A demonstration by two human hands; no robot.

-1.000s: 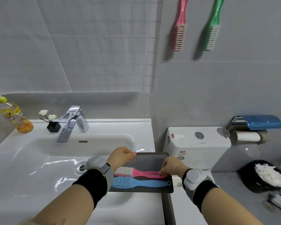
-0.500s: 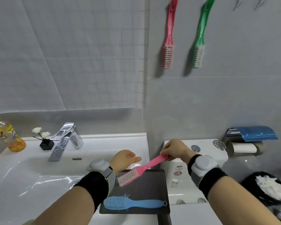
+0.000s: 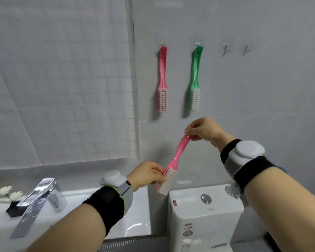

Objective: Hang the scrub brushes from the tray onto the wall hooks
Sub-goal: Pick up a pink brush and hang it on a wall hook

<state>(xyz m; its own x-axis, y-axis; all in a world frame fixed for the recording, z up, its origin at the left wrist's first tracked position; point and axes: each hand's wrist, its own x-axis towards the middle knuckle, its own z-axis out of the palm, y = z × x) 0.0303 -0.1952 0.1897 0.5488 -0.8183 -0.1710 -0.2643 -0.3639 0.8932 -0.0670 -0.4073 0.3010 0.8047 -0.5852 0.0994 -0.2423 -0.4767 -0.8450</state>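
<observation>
A pink scrub brush [image 3: 176, 157] hangs slanted in the air between both hands, above the toilet tank. My right hand [image 3: 204, 130] pinches the tip of its handle. My left hand [image 3: 147, 174] holds the white-bristled head at the lower end. On the wall above, a pink brush [image 3: 162, 79] and a green brush [image 3: 195, 79] hang from hooks. To their right are two bare hooks [image 3: 225, 50] [image 3: 246, 50]. The dark ribbed tray [image 3: 135, 244] shows only as a strip at the bottom edge; its contents are out of view.
A white toilet tank [image 3: 204, 215] with a flush button stands below the brush. The white sink [image 3: 135, 219] with a chrome faucet [image 3: 36, 200] lies to the left, with a small flower pot [image 3: 11, 208] behind it. A tiled wall meets the grey wall at a corner.
The pink brush has risen from the tray to chest height above the tank. My left hand has taken hold of its head. The view has tilted up; the blue brush is out of sight.
</observation>
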